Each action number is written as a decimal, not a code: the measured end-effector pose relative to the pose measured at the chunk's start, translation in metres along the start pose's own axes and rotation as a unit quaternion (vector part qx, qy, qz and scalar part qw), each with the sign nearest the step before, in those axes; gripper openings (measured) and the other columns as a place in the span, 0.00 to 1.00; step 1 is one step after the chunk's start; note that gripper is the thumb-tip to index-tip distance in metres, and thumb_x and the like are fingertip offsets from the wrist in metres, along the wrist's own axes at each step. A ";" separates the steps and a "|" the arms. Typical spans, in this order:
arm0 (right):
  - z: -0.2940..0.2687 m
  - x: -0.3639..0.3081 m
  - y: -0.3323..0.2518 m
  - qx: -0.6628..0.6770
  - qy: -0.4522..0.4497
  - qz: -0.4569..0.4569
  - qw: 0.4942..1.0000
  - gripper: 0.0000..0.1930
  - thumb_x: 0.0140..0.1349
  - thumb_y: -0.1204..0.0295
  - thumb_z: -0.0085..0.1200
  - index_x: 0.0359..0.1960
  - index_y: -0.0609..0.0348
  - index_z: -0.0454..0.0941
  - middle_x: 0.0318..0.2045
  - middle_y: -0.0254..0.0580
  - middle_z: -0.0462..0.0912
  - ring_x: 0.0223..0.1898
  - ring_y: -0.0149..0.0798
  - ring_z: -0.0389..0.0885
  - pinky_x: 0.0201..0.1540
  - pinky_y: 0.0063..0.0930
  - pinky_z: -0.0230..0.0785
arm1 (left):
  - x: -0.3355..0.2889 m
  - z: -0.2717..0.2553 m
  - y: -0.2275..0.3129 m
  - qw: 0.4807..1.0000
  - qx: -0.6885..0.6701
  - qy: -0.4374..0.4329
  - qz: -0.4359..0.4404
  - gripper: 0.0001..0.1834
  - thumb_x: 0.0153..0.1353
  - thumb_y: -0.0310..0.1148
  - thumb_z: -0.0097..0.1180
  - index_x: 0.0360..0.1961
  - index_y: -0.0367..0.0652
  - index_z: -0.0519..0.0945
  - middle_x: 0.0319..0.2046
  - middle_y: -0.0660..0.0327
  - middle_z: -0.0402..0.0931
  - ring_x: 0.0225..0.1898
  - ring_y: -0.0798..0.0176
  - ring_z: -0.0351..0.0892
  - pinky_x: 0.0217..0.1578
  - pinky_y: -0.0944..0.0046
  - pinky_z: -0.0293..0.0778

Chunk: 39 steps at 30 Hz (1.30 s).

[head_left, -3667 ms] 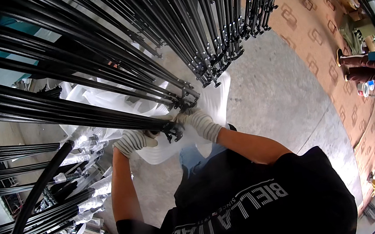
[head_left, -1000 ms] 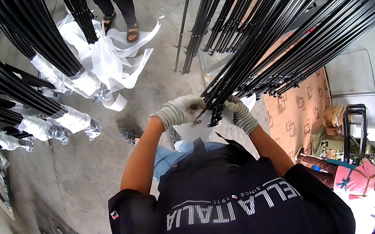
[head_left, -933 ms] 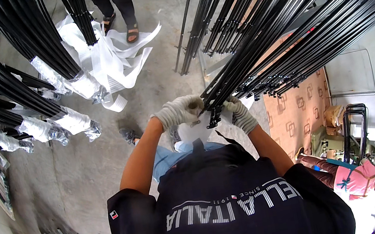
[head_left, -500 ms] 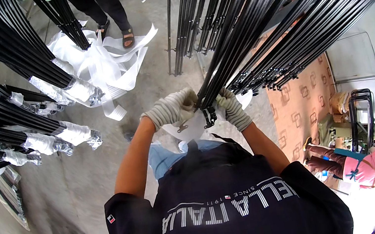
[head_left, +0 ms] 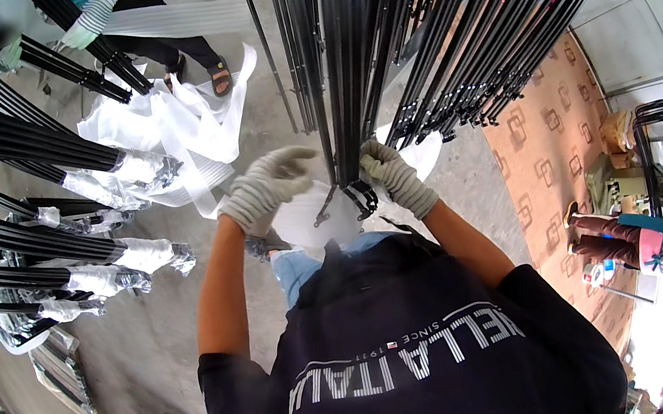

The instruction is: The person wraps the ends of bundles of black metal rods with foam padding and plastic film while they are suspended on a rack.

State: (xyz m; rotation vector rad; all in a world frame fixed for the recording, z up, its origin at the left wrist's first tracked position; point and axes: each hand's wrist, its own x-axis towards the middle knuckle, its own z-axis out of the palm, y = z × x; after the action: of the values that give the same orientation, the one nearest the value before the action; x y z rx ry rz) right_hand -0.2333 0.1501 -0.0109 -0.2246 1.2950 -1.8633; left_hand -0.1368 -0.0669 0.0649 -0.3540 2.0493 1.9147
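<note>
hanging black rods [head_left: 360, 69] crowd ahead, floor [head_left: 149, 328] probably open left

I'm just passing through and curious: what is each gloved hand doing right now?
Left hand: fingers curled, resting by the white plastic sheet; a grip cannot be told.
Right hand: closed around the lower end of the black rod bundle.

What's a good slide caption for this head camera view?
Gloved left hand and right hand at the lower end of a black rod bundle.

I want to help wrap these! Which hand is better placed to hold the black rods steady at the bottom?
Probably the right hand: its gloved fingers already close around the black rod bundle just above its lower end. The left hand rests beside it, by the white plastic sheet, not gripping the rods.
</note>
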 end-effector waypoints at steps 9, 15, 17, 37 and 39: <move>0.012 -0.015 -0.042 -0.509 0.010 -0.076 0.857 0.08 0.53 0.70 0.45 0.33 0.60 0.71 0.26 0.41 0.76 0.28 0.38 0.75 0.32 0.26 0.65 | 0.024 0.026 0.017 0.974 -0.039 -0.205 -0.084 0.17 0.40 0.24 0.60 0.35 0.40 0.73 0.27 0.69 0.70 0.28 0.75 0.68 0.29 0.75 0.67; -0.002 -0.010 -0.063 -0.573 0.034 -0.101 0.813 0.10 0.53 0.64 0.47 0.32 0.55 0.72 0.26 0.41 0.77 0.30 0.41 0.75 0.34 0.28 0.66 | 0.016 0.040 0.044 0.973 -0.008 -0.212 -0.087 0.20 0.39 0.22 0.52 0.40 0.41 0.73 0.31 0.68 0.69 0.26 0.76 0.67 0.26 0.77 0.65; -0.012 -0.003 -0.056 -0.568 0.034 -0.102 0.816 0.10 0.53 0.64 0.47 0.33 0.55 0.72 0.26 0.42 0.77 0.30 0.41 0.75 0.33 0.28 0.66 | 0.022 0.039 0.032 0.975 0.006 -0.204 -0.084 0.21 0.37 0.22 0.49 0.38 0.41 0.74 0.30 0.68 0.69 0.23 0.76 0.65 0.24 0.76 0.65; 0.013 0.019 -0.042 -0.646 -0.168 -0.051 0.742 0.27 0.45 0.62 0.49 0.51 0.50 0.62 0.41 0.46 0.73 0.41 0.46 0.72 0.43 0.36 0.65 | 0.019 0.010 -0.042 0.870 0.491 -0.046 -0.010 0.23 0.37 0.33 0.54 0.41 0.44 0.74 0.20 0.56 0.74 0.23 0.57 0.73 0.25 0.62 0.69; 0.024 0.018 -0.058 -0.643 -0.186 -0.011 0.743 0.24 0.46 0.65 0.48 0.49 0.51 0.65 0.39 0.46 0.75 0.41 0.45 0.73 0.43 0.34 0.64 | 0.016 0.013 -0.034 0.879 0.476 0.007 0.004 0.17 0.38 0.37 0.54 0.32 0.43 0.77 0.21 0.52 0.74 0.25 0.53 0.74 0.28 0.61 0.70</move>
State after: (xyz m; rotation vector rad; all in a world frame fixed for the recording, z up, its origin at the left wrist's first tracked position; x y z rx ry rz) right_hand -0.2619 0.1272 0.0439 -1.2451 2.0347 -0.5414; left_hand -0.1371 -0.0561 0.0266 -0.1010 2.6698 0.6938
